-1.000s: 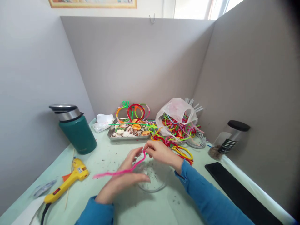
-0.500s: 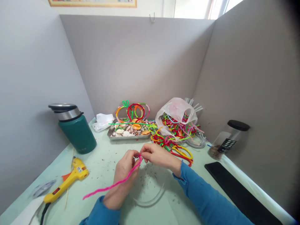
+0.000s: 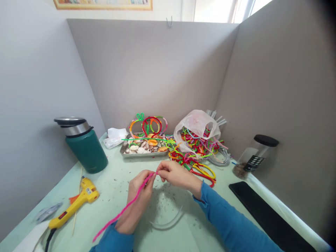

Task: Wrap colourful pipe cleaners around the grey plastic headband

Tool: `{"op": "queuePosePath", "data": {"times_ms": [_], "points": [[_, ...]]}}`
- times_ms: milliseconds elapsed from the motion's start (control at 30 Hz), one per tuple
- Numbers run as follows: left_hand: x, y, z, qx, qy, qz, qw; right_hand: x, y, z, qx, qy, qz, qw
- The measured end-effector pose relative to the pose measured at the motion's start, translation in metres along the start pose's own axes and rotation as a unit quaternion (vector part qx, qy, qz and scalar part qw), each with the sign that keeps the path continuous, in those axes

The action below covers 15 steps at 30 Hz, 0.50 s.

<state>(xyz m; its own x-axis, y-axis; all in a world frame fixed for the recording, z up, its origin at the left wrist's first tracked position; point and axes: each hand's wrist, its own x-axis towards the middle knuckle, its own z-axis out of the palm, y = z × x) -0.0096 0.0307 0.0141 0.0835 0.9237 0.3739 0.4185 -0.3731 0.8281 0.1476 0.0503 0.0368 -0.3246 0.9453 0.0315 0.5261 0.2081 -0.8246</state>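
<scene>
Pinching grip, right: our right hand has its thumb and fingertips pressed together on the upper end of the pink pipe cleaner.
Left grip: our left hand is curled closed, thumb and fingers drawn in at that same end; we cannot tell what else they may clasp beneath.
Pink strand: we see it run from between our fingertips, over our left hand and down past the wrist, its free end hanging near the blue sleeve.
Clear tube: below our hands a curved tube shows; whether it reaches into our left grip we cannot tell.
Dark specks: they lie scattered over the pale green desk around our hands.
Metal tray: beyond our hands we have a tray full of shells, with bright hoops upright toward its back.
White bag: beside the tray, the bag lies with its mouth toward us, spilling colored pipe cleaners.
Left side: we have a yellow glue gun lying nearer us than a green bottle.
Right side: a black-lidded jar stands beyond a long black strip.
</scene>
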Motion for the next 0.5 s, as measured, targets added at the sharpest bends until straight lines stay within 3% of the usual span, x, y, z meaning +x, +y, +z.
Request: {"op": "queuePosePath", "data": {"times_ms": [100,200,367,500], "points": [[0.003,-0.001,-0.002,-0.067,-0.048,-0.096,0.992,-0.002,-0.002,-0.002,-0.022,0.0,-0.014,1.0],[0.006,-0.004,-0.004,-0.18,-0.105,-0.175,0.962,-0.004,-0.005,-0.003,-0.034,-0.008,-0.042,0.999],[0.009,-0.007,-0.008,-0.348,-0.138,-0.308,0.874,-0.005,-0.004,-0.003,-0.008,-0.025,-0.071,0.997],[0.011,-0.01,-0.01,-0.432,-0.179,-0.355,0.809,-0.005,-0.002,-0.002,0.022,-0.037,-0.072,0.997]]}}
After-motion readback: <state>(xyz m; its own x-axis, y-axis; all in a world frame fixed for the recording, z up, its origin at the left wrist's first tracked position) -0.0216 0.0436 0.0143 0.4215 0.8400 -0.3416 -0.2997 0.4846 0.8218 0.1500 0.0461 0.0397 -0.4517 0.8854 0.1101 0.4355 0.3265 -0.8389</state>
